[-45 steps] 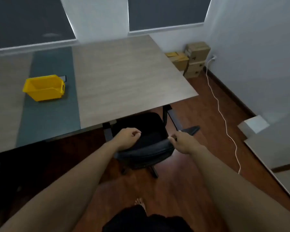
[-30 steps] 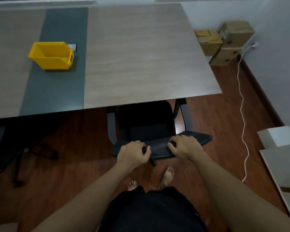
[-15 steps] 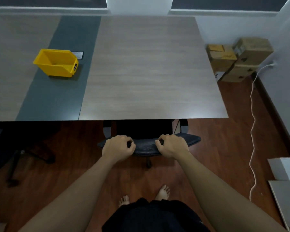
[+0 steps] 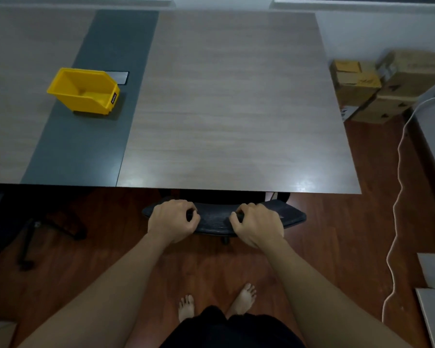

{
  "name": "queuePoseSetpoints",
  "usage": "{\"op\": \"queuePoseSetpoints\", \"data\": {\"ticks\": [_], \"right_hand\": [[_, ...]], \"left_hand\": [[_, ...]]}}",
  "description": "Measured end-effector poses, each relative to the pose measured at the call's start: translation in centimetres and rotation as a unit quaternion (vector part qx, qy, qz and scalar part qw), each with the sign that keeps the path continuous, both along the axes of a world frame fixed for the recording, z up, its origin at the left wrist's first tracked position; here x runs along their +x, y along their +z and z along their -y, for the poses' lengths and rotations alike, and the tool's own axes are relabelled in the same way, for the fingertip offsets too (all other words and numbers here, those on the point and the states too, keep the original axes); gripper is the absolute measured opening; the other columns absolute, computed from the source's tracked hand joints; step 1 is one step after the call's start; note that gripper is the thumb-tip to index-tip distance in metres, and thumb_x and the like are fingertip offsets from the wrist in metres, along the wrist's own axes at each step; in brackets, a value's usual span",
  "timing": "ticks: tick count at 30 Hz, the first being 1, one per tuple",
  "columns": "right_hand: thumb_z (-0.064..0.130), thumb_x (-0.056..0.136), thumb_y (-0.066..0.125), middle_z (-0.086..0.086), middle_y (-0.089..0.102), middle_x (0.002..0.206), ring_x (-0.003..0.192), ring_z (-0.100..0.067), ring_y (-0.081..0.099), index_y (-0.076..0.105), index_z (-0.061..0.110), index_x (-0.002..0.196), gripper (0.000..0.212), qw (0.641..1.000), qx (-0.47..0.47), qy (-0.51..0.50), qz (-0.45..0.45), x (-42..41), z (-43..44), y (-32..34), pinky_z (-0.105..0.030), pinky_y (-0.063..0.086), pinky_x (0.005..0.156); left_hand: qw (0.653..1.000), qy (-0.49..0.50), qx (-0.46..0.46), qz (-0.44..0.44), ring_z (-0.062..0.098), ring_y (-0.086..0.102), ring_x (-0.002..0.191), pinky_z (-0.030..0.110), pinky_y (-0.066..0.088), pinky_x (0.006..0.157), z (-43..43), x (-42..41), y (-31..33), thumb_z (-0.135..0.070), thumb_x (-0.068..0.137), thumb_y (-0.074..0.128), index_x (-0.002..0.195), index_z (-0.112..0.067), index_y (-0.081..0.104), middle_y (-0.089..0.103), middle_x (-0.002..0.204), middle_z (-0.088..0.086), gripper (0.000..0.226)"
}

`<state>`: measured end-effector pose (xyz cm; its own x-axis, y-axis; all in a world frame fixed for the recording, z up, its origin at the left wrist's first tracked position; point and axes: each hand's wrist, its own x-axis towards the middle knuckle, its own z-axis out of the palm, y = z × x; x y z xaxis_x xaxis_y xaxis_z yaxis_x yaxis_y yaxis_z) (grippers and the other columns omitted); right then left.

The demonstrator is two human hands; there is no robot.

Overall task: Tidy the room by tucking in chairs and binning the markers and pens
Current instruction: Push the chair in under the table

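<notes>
A black office chair stands at the near edge of the wooden table; its seat is hidden under the tabletop and only the top of its backrest shows. My left hand grips the backrest's top edge on the left. My right hand grips the same edge on the right. A yellow bin sits on the table's dark grey strip at the left, open and with nothing showing inside. No markers or pens are in view.
Another dark chair stands under the table at the left. Cardboard boxes are stacked in the right corner. A white cable trails along the wooden floor at the right. My bare feet stand behind the chair.
Both hands have pushed the chair forward, so its seat has gone under the table. I have stepped closer and the view now looks squarely at the table edge.
</notes>
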<state>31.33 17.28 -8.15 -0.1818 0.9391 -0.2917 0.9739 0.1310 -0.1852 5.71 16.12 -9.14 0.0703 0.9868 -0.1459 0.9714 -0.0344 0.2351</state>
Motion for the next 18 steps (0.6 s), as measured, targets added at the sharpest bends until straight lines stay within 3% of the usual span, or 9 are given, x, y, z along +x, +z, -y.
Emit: {"op": "queuePoseSetpoints", "data": {"ticks": [8,18], "right_hand": [[0.065,0.096,0.031,0.002,0.074,0.107,0.099,-0.025,0.067,0.075,0.026,0.113,0.06,1.0,0.002,0.001,0.011,-0.4,-0.4,-0.4,-0.04,0.051,0.071],[0.066,0.095,0.03,0.001,0.074,0.107,0.096,-0.026,0.068,0.071,0.03,0.111,0.056,1.0,-0.013,-0.009,0.01,-0.8,0.1,1.3,-0.042,0.055,0.08]], "left_hand": [[1.0,0.006,-0.002,0.004,0.015,0.072,0.084,0.034,0.058,0.067,-0.1,-0.4,-0.7,-0.055,0.089,0.045,0.094,-0.034,0.078,0.077,0.093,-0.014,0.039],[0.999,-0.011,-0.036,-0.014,0.018,0.071,0.085,0.034,0.055,0.068,-0.2,-0.1,0.5,-0.059,0.088,0.044,0.091,-0.031,0.075,0.074,0.089,-0.01,0.041]]}}
